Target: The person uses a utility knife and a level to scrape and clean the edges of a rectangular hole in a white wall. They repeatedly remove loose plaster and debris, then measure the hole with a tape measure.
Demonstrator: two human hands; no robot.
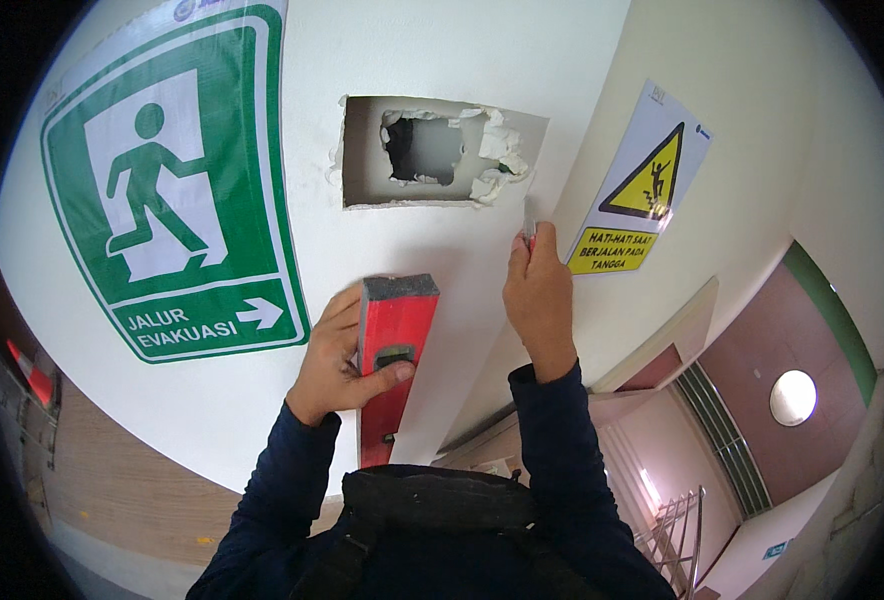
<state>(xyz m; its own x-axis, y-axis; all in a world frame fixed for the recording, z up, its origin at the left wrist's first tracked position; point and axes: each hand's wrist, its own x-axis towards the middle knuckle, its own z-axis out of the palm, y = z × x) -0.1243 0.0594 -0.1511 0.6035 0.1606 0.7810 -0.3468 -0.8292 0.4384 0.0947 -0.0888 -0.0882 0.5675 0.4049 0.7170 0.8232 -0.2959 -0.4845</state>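
Observation:
A red spirit level (399, 330) with a dark end cap is gripped in my left hand (337, 355), fingers behind it and thumb across its front near the vial. It stands nearly upright just below a rectangular cut-out (364, 150) in the white wall. Inside that recess is a ragged, smaller hole (432, 150), with torn white board edges along its right side. My right hand (542, 300) is closed on a slim tool with a thin pale blade (530, 215), which looks like a utility knife. The blade points up beside the cut-out's lower right corner; most of its handle is hidden in my fist.
A large green and white evacuation sign (167, 190) covers the wall to the left. Around the corner on the right hangs a yellow warning sign (627, 190). A metal railing (677, 540) shows at lower right, and an orange cone (30, 372) at far left.

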